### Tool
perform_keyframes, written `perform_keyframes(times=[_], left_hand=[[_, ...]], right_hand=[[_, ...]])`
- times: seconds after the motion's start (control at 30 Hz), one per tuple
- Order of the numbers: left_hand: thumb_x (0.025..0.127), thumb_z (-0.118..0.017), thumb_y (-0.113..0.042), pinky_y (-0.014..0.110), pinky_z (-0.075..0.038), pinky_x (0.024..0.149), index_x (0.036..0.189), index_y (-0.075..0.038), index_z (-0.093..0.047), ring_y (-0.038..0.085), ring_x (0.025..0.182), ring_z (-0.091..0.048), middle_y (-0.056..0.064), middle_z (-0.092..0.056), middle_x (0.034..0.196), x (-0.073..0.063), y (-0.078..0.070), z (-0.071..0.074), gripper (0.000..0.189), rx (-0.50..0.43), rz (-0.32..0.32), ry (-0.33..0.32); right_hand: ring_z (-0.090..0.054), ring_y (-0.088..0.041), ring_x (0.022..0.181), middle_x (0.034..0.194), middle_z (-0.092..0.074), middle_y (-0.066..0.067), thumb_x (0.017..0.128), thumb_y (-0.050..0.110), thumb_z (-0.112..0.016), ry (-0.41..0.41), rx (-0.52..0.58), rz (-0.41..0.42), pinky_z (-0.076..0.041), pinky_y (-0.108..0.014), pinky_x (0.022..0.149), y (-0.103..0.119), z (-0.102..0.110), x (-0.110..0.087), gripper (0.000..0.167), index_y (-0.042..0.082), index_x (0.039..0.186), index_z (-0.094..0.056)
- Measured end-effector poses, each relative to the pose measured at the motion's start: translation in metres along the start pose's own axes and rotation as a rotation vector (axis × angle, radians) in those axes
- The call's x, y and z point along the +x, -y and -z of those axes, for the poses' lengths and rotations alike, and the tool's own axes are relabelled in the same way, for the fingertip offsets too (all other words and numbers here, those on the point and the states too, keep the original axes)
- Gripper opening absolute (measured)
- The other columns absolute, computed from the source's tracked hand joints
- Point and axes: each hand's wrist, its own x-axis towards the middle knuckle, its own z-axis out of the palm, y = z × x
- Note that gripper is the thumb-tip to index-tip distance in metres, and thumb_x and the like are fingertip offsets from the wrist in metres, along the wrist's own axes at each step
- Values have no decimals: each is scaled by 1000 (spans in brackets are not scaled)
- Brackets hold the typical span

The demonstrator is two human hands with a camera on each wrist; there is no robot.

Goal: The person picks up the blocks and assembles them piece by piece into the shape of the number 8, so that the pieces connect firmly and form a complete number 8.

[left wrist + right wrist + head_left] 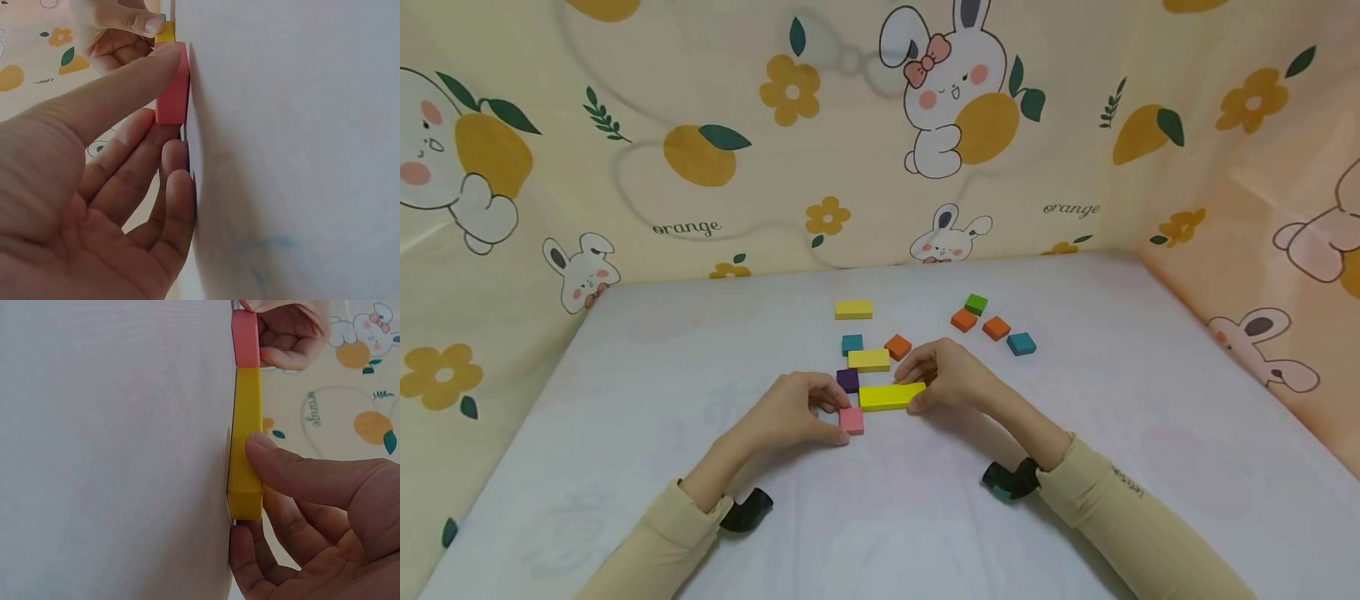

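Note:
My left hand (792, 412) pinches a pink block (852, 421) between thumb and fingers, low on the white tabletop. With thumb and fingers, my right hand (953, 377) grips the right end of a long yellow block (886, 397). The pink block sits at the long block's left front corner. Behind the pink one is a dark purple block (847, 381), close to the left fingertips. A shorter yellow block (868, 360) lies just behind the long one. In the right wrist view the pink block (245, 339) appears against the end of the yellow block (246, 431).
Farther back are a teal block (852, 344), an orange block (898, 347) and another yellow block (853, 310). At the back right lie a green block (976, 303), two orange blocks (996, 327) and a teal block (1022, 343). A printed cloth wall (850, 167) stands behind the table.

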Motion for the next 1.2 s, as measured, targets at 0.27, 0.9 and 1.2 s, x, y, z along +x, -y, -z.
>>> perform_keyframes(times=[0.27, 0.9, 1.2], left_hand=[[72, -90, -22, 33, -51, 83, 96, -16, -70, 17, 90, -61, -6, -67, 93, -1, -2, -1, 32, -16, 21, -7], [72, -90, -21, 34, -49, 85, 96, -16, -71, 15, 88, -60, -8, -67, 92, 0, -6, 0, 31, 30, 42, -17], [72, -90, -20, 33, -50, 83, 96, -16, -71, 16, 88, -61, -7, -68, 92, 0, -8, 0, 31, 24, 54, -14]], right_hand=[[-64, -18, 89, 93, -71, 2, 73, 0, -86, 7, -11, 4, -53, -31, 84, 0, 0, 0, 34, 10, 103, -73], [-64, -18, 91, 96, -70, 2, 74, 0, -85, 20, -22, 17, -53, -32, 85, -2, 1, 1, 34, 12, 103, -73], [-64, -17, 93, 98, -70, 4, 75, 0, -84, 37, -61, 72, -52, -33, 86, -3, 2, 1, 34, 14, 104, -72]])
